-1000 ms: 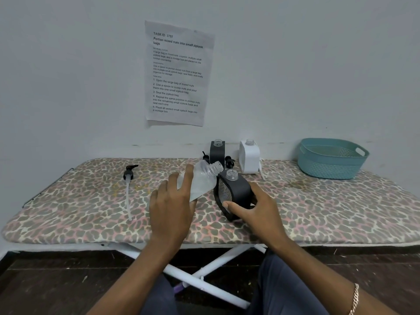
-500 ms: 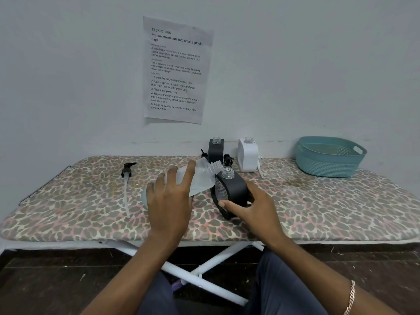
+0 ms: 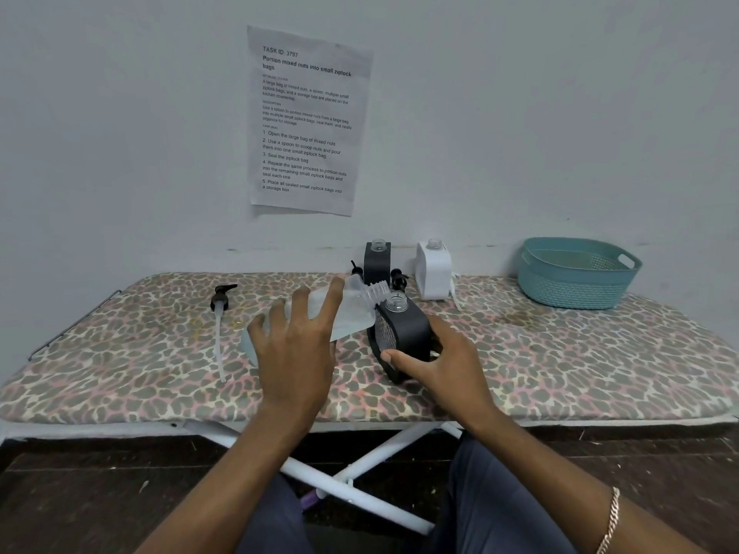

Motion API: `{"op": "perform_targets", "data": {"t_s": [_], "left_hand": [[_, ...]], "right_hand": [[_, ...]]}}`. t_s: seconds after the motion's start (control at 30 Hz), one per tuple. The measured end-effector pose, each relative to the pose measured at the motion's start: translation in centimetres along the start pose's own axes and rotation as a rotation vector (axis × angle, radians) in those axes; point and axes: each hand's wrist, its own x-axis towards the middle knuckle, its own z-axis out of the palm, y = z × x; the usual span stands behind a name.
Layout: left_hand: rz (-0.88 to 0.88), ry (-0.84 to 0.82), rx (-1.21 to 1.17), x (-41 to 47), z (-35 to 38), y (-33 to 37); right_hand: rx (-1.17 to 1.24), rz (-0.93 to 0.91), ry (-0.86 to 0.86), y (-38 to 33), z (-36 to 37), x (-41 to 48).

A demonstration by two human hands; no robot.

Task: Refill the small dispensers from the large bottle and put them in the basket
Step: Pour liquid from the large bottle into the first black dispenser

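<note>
Holding the large bottle (image 3: 352,309) tilted in our left hand (image 3: 298,345), fingers curled round it, we set its neck beside the open black dispenser (image 3: 404,333) that our right hand (image 3: 444,365) grips. Beyond the hands, the rear black dispenser (image 3: 377,261) and the white dispenser (image 3: 434,269) stand uncapped. The basket (image 3: 576,281), far right of the hands, shows none inside.

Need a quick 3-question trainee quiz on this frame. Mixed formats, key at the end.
1. True or false: something already sits in the teal basket.
2. The large bottle is gripped by: A) the left hand B) the other hand C) neither.
3. Fill in: the dispenser held by the right hand is coloured ___.

Key: 1 false; 2 A; 3 black.
</note>
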Motion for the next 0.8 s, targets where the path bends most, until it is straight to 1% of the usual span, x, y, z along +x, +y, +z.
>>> {"op": "perform_targets", "data": {"t_s": [0.63,0.8], "left_hand": [[0.027,0.046,-0.004,0.41,-0.51,-0.15],[0.025,0.022,0.012,0.58,-0.81,0.04]], "right_hand": [[0.011,0.026,-0.028,0.01,-0.18,0.11],[-0.010,0.020,-0.019,0.11,-0.10,0.18]]}}
